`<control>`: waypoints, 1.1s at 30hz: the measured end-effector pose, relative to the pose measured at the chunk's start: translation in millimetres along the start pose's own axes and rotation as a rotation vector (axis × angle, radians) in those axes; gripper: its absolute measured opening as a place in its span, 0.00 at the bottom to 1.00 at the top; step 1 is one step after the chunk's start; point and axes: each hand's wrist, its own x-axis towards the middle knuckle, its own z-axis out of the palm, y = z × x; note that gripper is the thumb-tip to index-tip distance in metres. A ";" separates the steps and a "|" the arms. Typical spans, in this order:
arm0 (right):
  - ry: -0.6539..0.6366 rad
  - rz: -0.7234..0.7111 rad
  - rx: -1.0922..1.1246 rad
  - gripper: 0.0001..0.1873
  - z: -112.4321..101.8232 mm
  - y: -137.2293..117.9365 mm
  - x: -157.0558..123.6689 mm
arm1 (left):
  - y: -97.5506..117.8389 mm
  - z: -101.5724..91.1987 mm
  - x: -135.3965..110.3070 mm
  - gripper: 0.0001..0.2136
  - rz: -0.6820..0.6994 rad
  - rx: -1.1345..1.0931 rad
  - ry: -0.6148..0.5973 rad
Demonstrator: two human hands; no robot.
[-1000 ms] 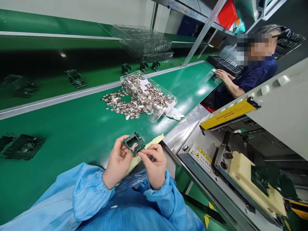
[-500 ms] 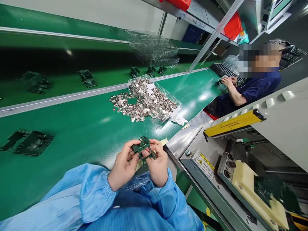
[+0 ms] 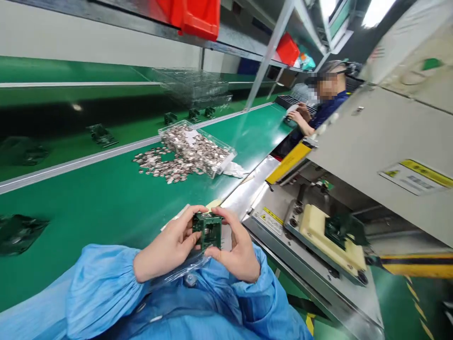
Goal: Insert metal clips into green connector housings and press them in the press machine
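Both my hands hold one small green circuit board [image 3: 208,230] upright in front of me, above my blue-sleeved lap. My left hand [image 3: 166,248] pinches its left edge with thumb and fingers. My right hand [image 3: 238,250] grips its right edge, fingers curled over the top. A clear plastic bag [image 3: 184,271] lies crumpled under my wrists. Beyond my hands a clear tray [image 3: 215,165] full of small silver metal parts [image 3: 187,153] sits on the green belt [image 3: 106,198], with several parts spilled beside it.
To my right stands a grey press machine [image 3: 382,156] with a cream fixture [image 3: 318,231] holding a green board [image 3: 339,229], and a yellow bar [image 3: 288,163]. A co-worker in dark blue [image 3: 325,111] works farther along. Dark boards [image 3: 17,231] lie on the belt; red bins [image 3: 198,14] overhead.
My hands turned the board more upright and drew it slightly nearer. My head swung right and up, so the machine fills more of the view.
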 end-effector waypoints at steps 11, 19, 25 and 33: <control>1.338 -0.115 -0.486 0.38 -205.2 -22.0 -130.2 | 70.2 178.2 177.7 0.40 0.602 0.375 -0.399; 1.051 -0.021 -0.526 0.35 -246.3 -18.8 -111.6 | 73.1 210.2 190.5 0.36 0.479 0.247 -0.333; 0.568 0.242 -0.658 0.33 -254.6 -24.6 -80.2 | 40.6 103.1 141.3 0.26 0.287 0.093 -0.389; 1.008 0.327 -0.819 0.18 -210.0 -53.2 -111.9 | -28.5 71.1 117.6 0.27 0.033 0.062 -0.240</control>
